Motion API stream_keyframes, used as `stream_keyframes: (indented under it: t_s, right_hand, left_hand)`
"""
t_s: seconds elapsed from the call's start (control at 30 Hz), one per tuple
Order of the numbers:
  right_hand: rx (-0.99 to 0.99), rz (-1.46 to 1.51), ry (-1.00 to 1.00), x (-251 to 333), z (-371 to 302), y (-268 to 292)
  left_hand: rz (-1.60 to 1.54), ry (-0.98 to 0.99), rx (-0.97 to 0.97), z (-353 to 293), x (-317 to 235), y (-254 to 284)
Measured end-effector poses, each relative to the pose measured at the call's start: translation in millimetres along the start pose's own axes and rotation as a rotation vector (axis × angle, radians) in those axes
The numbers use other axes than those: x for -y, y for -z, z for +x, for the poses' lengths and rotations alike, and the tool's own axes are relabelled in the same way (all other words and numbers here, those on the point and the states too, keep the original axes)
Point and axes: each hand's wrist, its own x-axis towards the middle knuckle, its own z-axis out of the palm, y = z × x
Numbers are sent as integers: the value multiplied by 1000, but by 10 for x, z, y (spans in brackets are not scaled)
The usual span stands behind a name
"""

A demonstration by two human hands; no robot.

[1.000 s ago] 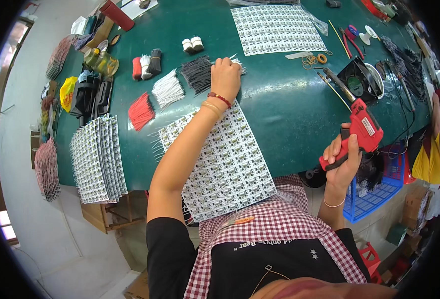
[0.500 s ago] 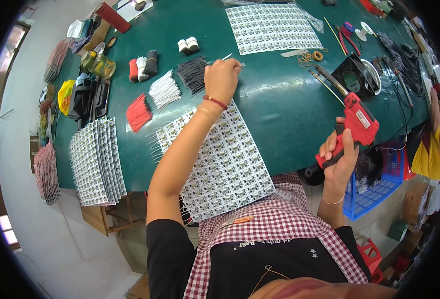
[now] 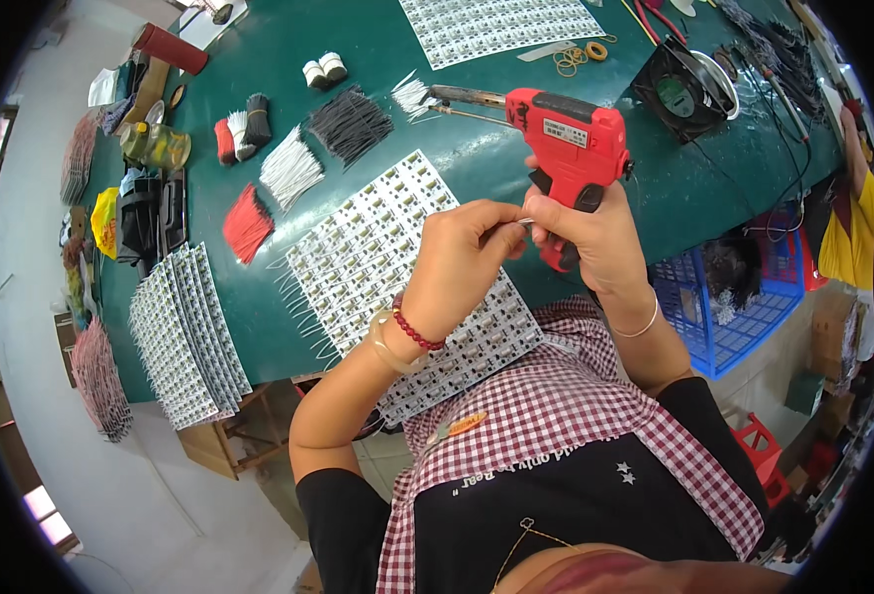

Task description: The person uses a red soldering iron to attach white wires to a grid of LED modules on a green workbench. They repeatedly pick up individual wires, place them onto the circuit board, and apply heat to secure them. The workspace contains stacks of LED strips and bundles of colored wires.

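Over the panel of small circuit boards (image 3: 358, 238), my left hand (image 3: 462, 262) pinches what looks like a thin white wire (image 3: 526, 222). Its fingertips meet the thumb of my right hand (image 3: 595, 233), and fingers hide most of the wire. My right hand is wrapped round the grip of a red soldering gun (image 3: 571, 129), whose metal tip points left. Just beyond that tip lies a small bunch of short white wires (image 3: 412, 96). The panel overhangs the table's near edge, and wires stick out along its left side.
Piles of black wires (image 3: 350, 124), white wires (image 3: 291, 168) and red wires (image 3: 248, 224) lie on the green table (image 3: 496, 168). Stacked board panels (image 3: 185, 332) stand at the left edge. A black fan (image 3: 675, 91) sits right of the gun, above a blue crate (image 3: 724, 307).
My left hand has come back from the wires toward my right hand. The soldering gun has moved left and up, its tip now by the small white bunch. The view has shifted too.
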Motion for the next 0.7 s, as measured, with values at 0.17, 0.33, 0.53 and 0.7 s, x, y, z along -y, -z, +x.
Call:
stream_keyframes:
  t_s: [0.17,0.33,0.53,0.7]
  right_hand:
    - [-4,84,-44,-35,-37,-38]
    - [21,-296,107,-45,-173,-63]
    - [-38,-405,106,-96,-222,-153]
    - [-19,-460,110,-155,-244,-181]
  left_hand:
    - [10,85,-11,-73,14,56]
    - [-124,230,46,-143,-93,84]
    - [-199,98,-75,-253,50,29]
    - [-134,106,-32,-301,77,83]
